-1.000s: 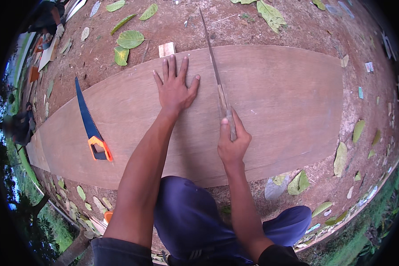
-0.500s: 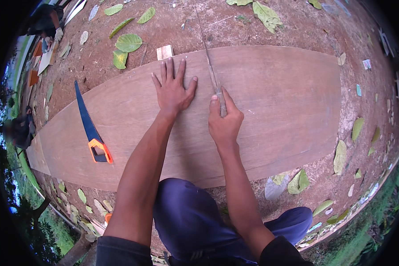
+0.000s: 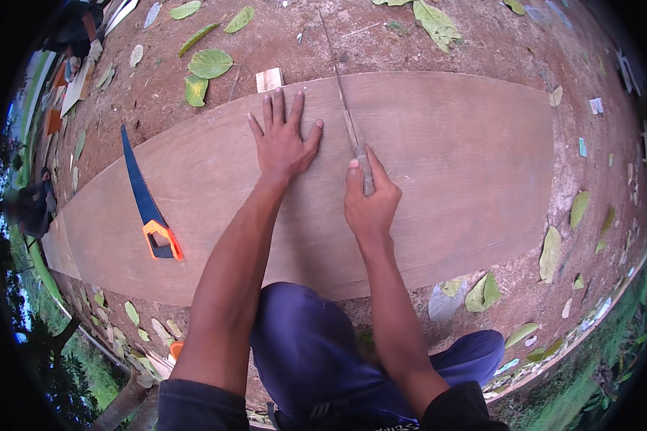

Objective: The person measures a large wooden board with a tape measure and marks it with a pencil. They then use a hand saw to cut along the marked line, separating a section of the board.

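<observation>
A long sheet of brown plywood (image 3: 453, 172) lies on the ground before me. My left hand (image 3: 284, 140) rests flat on it near the far edge, fingers spread, holding nothing. To its right, my right hand (image 3: 372, 201) is closed round the worn, greyish handle of a long thin-bladed tool (image 3: 350, 129). The thumb lies along the top of the handle. Its narrow, dark blade points away from me and passes over the sheet's far edge; it shows nearly edge-on, so its kind is unclear. A handsaw (image 3: 145, 194) with a dark blue blade and orange-black handle lies on the sheet's left part.
A small pale wood block (image 3: 269, 80) touches the sheet's far edge. Large green leaves (image 3: 210, 63) and litter are strewn over reddish soil. My bent knee (image 3: 302, 330) is close to the near edge. Two people (image 3: 32, 208) are at the far left, one with a gloved hand (image 3: 95, 49).
My right hand has drawn the thin-bladed tool slightly toward me and to the right. My left hand stays flat on the plywood, and the handsaw lies where it was.
</observation>
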Motion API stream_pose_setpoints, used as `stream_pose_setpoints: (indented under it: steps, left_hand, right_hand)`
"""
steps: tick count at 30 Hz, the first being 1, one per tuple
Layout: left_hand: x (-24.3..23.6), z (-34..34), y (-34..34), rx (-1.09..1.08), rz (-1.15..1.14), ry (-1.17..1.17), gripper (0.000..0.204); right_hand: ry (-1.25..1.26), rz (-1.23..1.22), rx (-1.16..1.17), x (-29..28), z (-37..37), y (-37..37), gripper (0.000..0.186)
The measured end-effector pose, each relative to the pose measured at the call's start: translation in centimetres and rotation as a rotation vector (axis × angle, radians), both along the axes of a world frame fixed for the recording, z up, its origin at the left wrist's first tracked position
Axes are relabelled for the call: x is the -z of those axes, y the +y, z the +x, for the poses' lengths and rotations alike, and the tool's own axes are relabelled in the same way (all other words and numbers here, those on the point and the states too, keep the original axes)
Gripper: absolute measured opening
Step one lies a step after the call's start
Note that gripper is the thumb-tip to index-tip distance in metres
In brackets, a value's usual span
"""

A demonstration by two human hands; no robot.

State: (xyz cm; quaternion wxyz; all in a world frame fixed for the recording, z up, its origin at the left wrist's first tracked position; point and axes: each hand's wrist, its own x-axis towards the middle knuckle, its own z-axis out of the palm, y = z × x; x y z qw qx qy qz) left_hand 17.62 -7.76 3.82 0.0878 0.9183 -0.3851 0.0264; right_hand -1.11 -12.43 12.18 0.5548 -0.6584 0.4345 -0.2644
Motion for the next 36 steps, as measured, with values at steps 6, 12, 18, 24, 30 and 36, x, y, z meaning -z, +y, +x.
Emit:
stream_pose_setpoints:
  steps: [6,12,18,24,30,36]
  left_hand:
    - [-0.2,0.8,0.7,-0.044,0.007,-0.013,0.075]
    - [-0.4,0.1,-0.4,-0.002,-0.023,-0.013,0.073]
    - [-0.3,0.9,0.6,-0.047,0.018,-0.007,0.075]
    - [-0.3,-0.1,-0.4,-0.013,0.003,-0.011,0.076]
    - [0.2,0.6,0.9,-0.043,0.008,-0.008,0.074]
    - [-0.4,0.4,0.2,-0.029,-0.003,-0.012,0.074]
  right_hand:
    - [0.025,-0.106,-0.066,-2.2,-13.4,8.6,0.043]
    - [0.027,0.095,-0.062,-1.0,2.5,-2.9,0.040]
    - [-0.020,-0.123,-0.010,-0.6,-11.4,8.1,0.042]
    - [-0.052,0.022,0.049,0.2,-0.1,-1.3,0.043]
    - [-0.012,-0.088,0.006,0.2,-8.2,6.4,0.044]
    - [-0.030,-0.042,-0.018,-0.4,-7.0,6.3,0.044]
